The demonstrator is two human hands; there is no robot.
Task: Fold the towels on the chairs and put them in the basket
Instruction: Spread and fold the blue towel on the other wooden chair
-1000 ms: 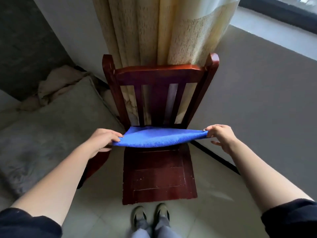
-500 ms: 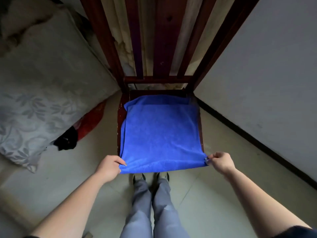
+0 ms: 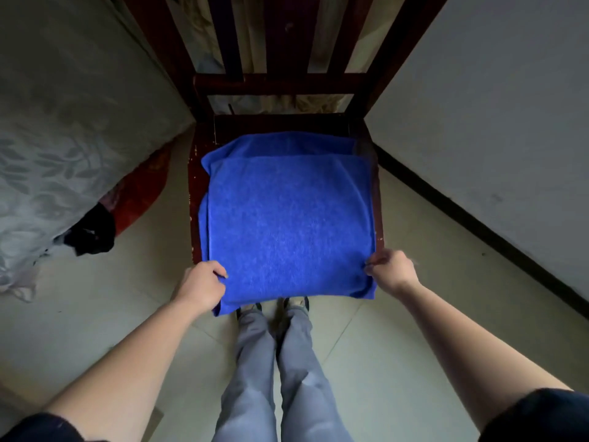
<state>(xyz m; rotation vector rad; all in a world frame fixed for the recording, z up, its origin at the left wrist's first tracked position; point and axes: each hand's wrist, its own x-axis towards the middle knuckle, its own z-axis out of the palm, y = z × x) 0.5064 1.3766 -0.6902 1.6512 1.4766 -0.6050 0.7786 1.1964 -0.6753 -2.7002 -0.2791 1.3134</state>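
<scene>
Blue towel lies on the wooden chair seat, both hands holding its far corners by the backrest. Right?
Wrong corners. In the head view the left hand and right hand hold the blue towel by its near corners, at the front of the wooden chair seat.

On the seat of the chair (image 3: 277,86): the towel (image 3: 287,218), doubled over, near edge hanging past the front. Left hand (image 3: 202,287) at its near left corner, right hand (image 3: 390,269) at the near right. Bedding (image 3: 63,138) left of the chair, wall (image 3: 494,106) right.
</scene>
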